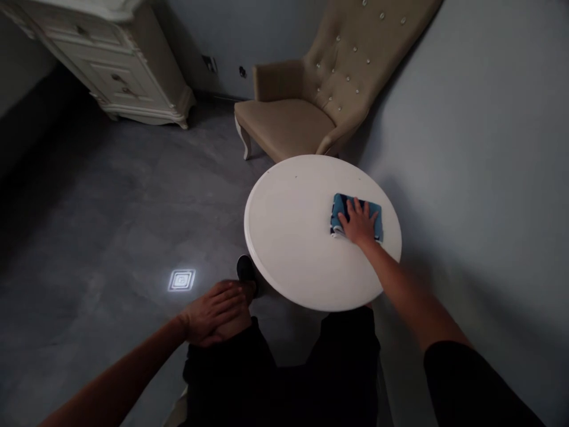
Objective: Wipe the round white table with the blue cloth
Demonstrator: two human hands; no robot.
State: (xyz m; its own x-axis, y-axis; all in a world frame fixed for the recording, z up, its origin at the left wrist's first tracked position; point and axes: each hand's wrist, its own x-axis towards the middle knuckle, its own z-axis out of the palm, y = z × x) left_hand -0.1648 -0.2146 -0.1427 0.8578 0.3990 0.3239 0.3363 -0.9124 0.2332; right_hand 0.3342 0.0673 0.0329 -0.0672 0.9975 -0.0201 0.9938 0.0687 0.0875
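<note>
A folded blue cloth (pixel 374 214) with dark patches and a white edge lies on the right part of the round white table (pixel 288 237). Pressing flat on top of it is my right hand (pixel 358 222), fingers spread. My left hand (pixel 217 311) rests on my left knee, below and left of the table, with its fingers stretched out and nothing in them. A few small dark specks show near the table's far edge.
Behind the table stands a tan tufted armchair (pixel 284 127). A white cabinet (pixel 133 77) with drawers is at the far left. The grey wall (pixel 480 148) runs close along the right. A square light patch (pixel 181 280) shows on the grey floor.
</note>
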